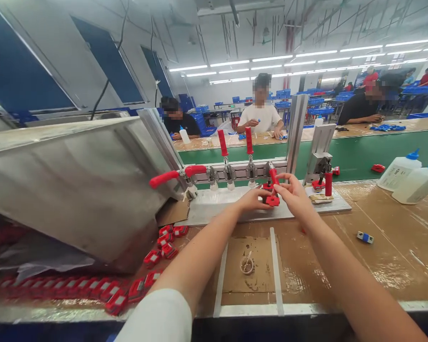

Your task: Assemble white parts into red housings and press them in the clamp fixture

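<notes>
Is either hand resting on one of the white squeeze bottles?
No: both hands, left hand and right hand, hold a small red part at the clamp fixture, away from the bottles.

Clamp fixture directly behind both hands, parts chute to their left, loose parts left and nearer, two bottles far right, small cup nearer, between the forearms.

White short sleeve, bare forearms, no gloves
</notes>
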Available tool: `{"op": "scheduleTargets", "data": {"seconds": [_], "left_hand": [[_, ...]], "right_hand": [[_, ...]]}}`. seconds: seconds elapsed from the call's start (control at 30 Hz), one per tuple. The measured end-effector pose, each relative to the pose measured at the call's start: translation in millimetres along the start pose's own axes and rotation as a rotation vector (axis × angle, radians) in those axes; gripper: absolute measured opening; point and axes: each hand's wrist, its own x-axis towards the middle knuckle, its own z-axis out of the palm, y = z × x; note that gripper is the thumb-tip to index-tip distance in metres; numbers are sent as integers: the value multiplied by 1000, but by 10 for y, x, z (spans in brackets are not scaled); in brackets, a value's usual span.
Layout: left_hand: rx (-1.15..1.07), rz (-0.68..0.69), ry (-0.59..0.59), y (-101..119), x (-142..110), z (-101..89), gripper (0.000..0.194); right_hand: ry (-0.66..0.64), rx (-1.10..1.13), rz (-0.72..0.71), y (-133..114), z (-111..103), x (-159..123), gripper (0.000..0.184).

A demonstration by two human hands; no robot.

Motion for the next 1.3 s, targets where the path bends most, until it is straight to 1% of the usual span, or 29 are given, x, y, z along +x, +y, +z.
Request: {"op": "scheduleTargets", "data": {"seconds": [0.07,0.13,0.2,0.27,0.3,0.43,0.5,0.53,0.63,0.7,0.8,0.93,1.03,1.13,1.23,1.3], "left_hand": [[-80,27,26,41,71,122,37],[-143,73,6,105,76,216,44],[-157,99,-40,164,31,253,47],[-130,82,-27,184,-31,237,47],[-109,49,16,174,-60,219,46],[-33,-162,267,32,-88,159,42],[-25,-183,315,-37,-47,165,40],[-29,-167,308,-58,-20,179,40],[-21,-97,218,-76,59,245,42],[13,-64,178,-78,97,291,44],[61,-61,198,-111,135,339,45],[48,-137,241,-186,186,368,44],[27,-118,258,-233,203,400,42],[71,-118,344,-276,182,448,40],[139,-199,466,-307,175,480,34],[151,-246,498,-317,201,474,33]], "right_hand": [[-27,-7,27,-161,-1,6,51],[-39,-23,35,-253,-10,22,53],[-47,-46,29,-296,-22,37,53],[-53,-60,33,-321,-31,44,52],[-59,-59,39,-334,-33,46,51],[-96,-57,52,-390,-43,68,49],[-114,-79,47,-406,-55,85,50],[-120,-89,46,-409,-62,92,50],[-133,-92,53,-398,-87,101,50],[-135,-70,56,-390,-103,99,50],[-138,-41,56,-409,-125,93,48],[-163,-46,79,-469,-140,92,46],[-152,-28,78,-481,-143,101,45],[-146,-28,69,-466,-149,116,45],[-163,-43,66,-458,-151,130,49],[-165,-71,62,-462,-143,136,53]]}}
